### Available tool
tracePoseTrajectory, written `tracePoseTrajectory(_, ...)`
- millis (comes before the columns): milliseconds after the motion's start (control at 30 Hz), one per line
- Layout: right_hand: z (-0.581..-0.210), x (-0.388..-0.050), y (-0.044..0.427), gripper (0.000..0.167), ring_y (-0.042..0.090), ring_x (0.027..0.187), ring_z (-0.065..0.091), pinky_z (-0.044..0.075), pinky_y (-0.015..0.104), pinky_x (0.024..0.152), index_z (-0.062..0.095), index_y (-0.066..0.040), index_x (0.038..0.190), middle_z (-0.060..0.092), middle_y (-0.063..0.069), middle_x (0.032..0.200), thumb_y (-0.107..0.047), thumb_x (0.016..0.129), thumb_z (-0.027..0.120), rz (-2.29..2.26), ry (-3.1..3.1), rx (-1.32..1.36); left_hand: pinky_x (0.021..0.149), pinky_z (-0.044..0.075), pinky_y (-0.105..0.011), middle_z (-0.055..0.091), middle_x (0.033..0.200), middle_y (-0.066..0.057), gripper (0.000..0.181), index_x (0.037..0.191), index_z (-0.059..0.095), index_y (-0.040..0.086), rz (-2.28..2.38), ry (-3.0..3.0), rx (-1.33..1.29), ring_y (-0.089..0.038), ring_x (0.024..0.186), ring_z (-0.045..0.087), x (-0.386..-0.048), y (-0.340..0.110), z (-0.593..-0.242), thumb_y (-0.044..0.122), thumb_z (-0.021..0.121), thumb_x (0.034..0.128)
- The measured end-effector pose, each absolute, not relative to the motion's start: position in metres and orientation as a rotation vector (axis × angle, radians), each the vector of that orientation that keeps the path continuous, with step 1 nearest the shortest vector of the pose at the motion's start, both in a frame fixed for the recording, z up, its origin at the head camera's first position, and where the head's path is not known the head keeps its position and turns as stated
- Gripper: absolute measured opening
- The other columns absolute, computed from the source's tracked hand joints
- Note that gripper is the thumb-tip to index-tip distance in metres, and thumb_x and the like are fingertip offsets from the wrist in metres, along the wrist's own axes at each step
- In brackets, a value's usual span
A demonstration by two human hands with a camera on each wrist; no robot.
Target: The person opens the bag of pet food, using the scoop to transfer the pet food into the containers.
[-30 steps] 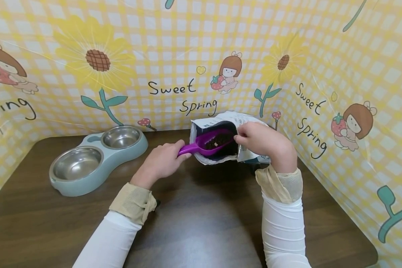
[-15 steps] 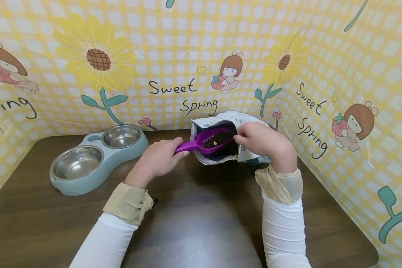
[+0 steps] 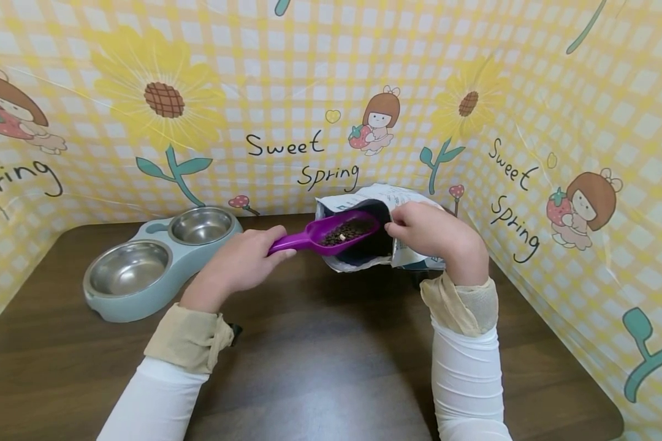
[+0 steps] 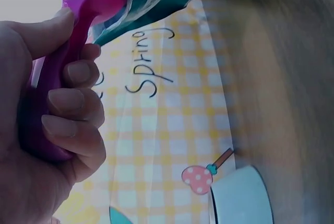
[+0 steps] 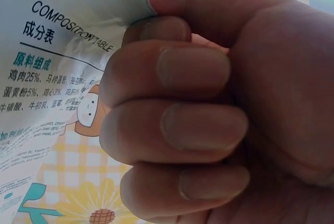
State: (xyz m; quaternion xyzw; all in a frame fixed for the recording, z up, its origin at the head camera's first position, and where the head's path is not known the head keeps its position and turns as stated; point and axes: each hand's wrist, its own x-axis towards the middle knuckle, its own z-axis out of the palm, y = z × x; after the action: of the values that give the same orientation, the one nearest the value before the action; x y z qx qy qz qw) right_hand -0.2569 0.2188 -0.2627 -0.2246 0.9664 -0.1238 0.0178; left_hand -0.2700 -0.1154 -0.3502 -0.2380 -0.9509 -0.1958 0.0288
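Observation:
My left hand [image 3: 239, 260] grips the handle of a purple scoop [image 3: 289, 243], its fingers curled round it in the left wrist view. Brown kibble [image 3: 346, 233] with one pale piece lies in the scoop's bowl, which is partly inside the mouth of a white and teal pet food bag [image 3: 358, 199]. The bag's opening faces left and shows a dark inside. With thumb and forefinger my right hand [image 3: 436, 229] pinches the bag's edge. Printed text, including a composition table, shows on the bag [image 5: 52, 62] in the right wrist view.
A light blue double feeder [image 3: 179, 269] with two steel bowls stands at the left of the brown wooden table [image 3: 309, 367]. Behind and to the right, a yellow checked sheet [image 3: 287, 73] with flowers and cartoon figures walls the table in.
The left hand has moved left, drawing the scoop partway out of the bag, so more of its bowl and the kibble shows. My right hand and the bag have stayed in place.

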Motion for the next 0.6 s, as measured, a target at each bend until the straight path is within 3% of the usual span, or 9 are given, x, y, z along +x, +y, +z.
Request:
tracePoseTrajectory(333, -0.262, -0.257, 0.22, 0.044, 0.015, 0.062, 0.04, 0.039, 0.031, 0.067, 0.044, -0.015, 0.067, 0.037, -0.003, 0.066, -0.017, 0.11, 0.053, -0.391, 3.0, -0.687, 0.063, 0.038, -0.033, 0.053, 0.071, 0.001, 0.023, 0.11, 0.064, 0.022, -0.589, -2.932, -0.745, -0.018, 0.067, 0.049, -0.265, -0.14, -0.34, 0.044, 0.063, 0.1096)
tracePoseTrajectory(600, -0.263, -0.257, 0.22, 0.044, 0.015, 0.062, 0.041, 0.04, 0.031, 0.067, 0.045, -0.015, 0.068, 0.038, -0.003, 0.066, -0.017, 0.11, 0.054, -0.396, 2.995, -0.69, 0.066, 0.04, -0.034, 0.06, 0.078, 0.001, 0.027, 0.119, 0.068, 0.023, -0.579, -2.969, -0.713, -0.019, 0.071, 0.052, -0.261, -0.159, -0.331, 0.047, 0.062, 0.1094)
